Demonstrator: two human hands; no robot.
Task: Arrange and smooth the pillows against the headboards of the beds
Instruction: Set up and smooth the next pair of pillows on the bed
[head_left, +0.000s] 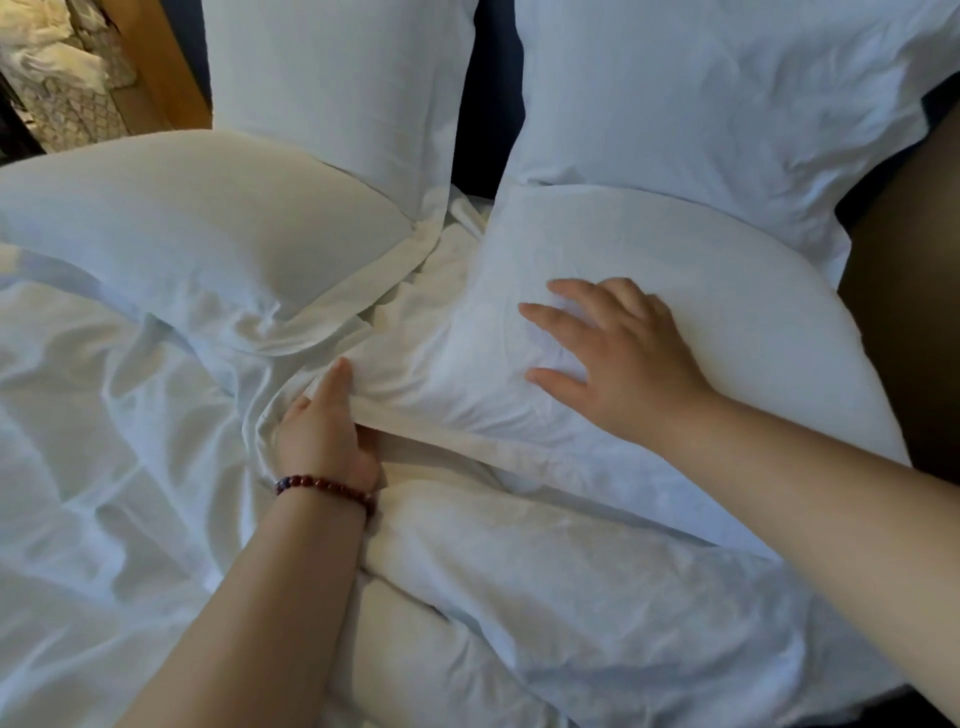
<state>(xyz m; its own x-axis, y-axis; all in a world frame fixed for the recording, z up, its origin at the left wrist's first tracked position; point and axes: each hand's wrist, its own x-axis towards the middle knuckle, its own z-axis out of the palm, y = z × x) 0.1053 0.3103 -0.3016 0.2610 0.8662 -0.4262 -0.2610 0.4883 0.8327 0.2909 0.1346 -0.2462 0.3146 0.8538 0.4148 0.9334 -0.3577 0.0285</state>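
The right hand presses flat, fingers spread, on the pillow; the left hand pinches its near hem, the headboard lying beyond.

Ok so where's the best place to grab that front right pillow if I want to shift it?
Take its fabric border along the near edge, coming from the near side. The front right pillow is plump and smooth on top, so the thin flat flange pinches best. The left hand grips it there, while the right hand lies flat on top.
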